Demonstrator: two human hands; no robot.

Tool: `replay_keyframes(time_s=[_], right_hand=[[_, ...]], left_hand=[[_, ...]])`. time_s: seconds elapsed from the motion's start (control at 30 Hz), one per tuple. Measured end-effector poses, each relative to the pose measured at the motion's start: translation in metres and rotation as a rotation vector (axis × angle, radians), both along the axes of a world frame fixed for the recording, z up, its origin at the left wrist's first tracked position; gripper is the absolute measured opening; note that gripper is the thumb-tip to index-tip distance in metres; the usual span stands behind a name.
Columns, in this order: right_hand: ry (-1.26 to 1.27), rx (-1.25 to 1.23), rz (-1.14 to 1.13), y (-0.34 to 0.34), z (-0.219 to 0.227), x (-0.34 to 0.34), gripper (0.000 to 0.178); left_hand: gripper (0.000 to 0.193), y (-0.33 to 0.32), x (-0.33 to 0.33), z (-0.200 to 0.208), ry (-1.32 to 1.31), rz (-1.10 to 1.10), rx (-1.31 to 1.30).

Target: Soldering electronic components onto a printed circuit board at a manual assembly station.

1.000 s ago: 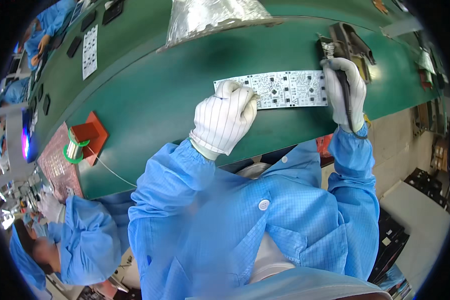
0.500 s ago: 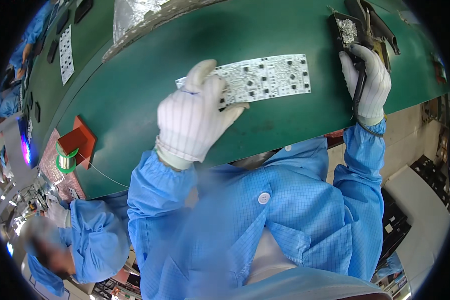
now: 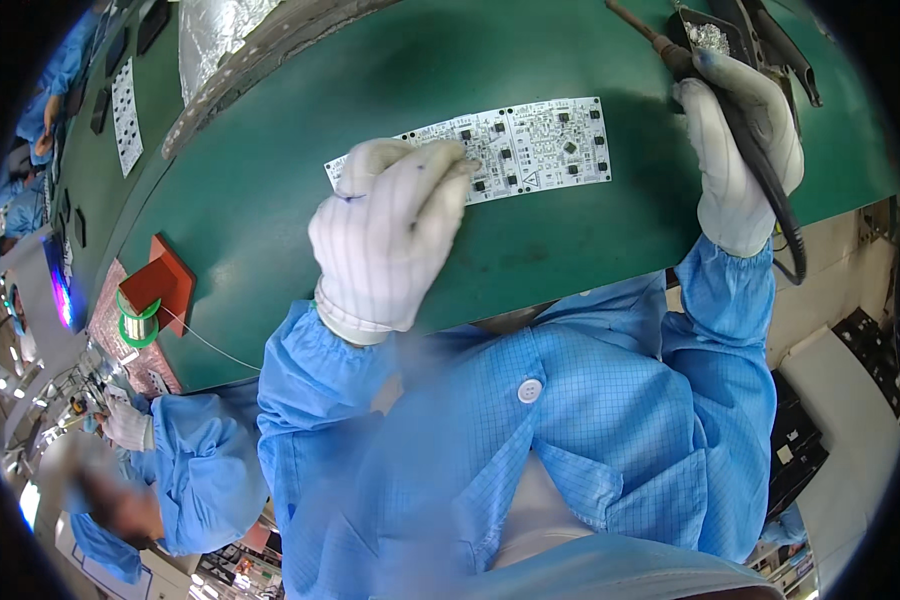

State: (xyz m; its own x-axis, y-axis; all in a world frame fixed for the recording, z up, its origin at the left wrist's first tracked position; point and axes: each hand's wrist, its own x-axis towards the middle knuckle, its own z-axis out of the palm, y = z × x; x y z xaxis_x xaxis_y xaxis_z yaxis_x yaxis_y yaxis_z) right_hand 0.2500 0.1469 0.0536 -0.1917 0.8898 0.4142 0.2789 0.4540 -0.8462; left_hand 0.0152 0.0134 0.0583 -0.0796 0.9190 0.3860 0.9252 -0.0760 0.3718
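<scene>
Head view. A person's 2 white-gloved hands work over a green table (image 3: 570, 245). The left hand (image 3: 385, 240) lies over the left part of a long, white circuit board (image 3: 555, 150), its fingers curled and bunched together; whether they pinch anything cannot be told. The board stretches from beneath that hand toward the right hand (image 3: 745, 150), flat on the table and dotted with small black parts. The right hand is closed around the grip of a soldering iron (image 3: 678, 60), well apart from the board, the iron slanting up and leftward from the fingers and its black cable (image 3: 778, 195) looping down past the wrist. Just beyond the right hand is a dark tray (image 3: 708, 38) of silvery bits. Well to the left hand's left stands a green-rimmed wire spool (image 3: 138, 328).

The board looks light, thin and fairly stiff, with small parts that could be knocked; its bare edges seem the safest hold. The iron looks light and easy to steer; only its grip should be held, as the metal end may be hot.

The left glove covers part of the board. The iron's tip meets the top edge, perhaps cut off. The spool's thin wire disappears at the left sleeve.
</scene>
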Motion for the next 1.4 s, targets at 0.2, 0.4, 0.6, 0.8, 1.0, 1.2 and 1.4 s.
replay_keyframes(time_s=[0.2,0.4,0.6,0.8,1.0,1.2,1.4], right_hand=[[0.064,-0.248,0.012,0.007,0.005,0.022,0.021],[0.109,-0.339,0.157,0.016,0.004,0.042,0.022],[-0.022,-0.395,0.268,0.017,0.005,0.043,0.021],[-0.022,-0.394,0.347,0.015,0.004,0.039,0.021],[-0.007,-0.346,0.483,0.021,0.001,0.042,0.022],[-0.083,-0.307,0.566,0.026,0.0,0.043,0.022],[-0.092,-0.277,0.592,0.026,-0.001,0.04,0.021]], left_hand=[[0.017,0.019,0.042,-0.008,-0.048,0.101,-0.065],[0.015,0.02,0.039,-0.012,0.01,-0.055,-0.06],[0.016,0.017,0.039,-0.017,0.023,-0.061,0.048],[0.018,0.017,0.037,-0.019,0.036,-0.048,0.033],[0.018,0.012,0.037,-0.016,0.042,-0.096,0.031],[0.019,0.011,0.037,-0.016,0.06,-0.103,0.005],[0.019,0.011,0.036,-0.019,0.069,-0.114,0.047]])
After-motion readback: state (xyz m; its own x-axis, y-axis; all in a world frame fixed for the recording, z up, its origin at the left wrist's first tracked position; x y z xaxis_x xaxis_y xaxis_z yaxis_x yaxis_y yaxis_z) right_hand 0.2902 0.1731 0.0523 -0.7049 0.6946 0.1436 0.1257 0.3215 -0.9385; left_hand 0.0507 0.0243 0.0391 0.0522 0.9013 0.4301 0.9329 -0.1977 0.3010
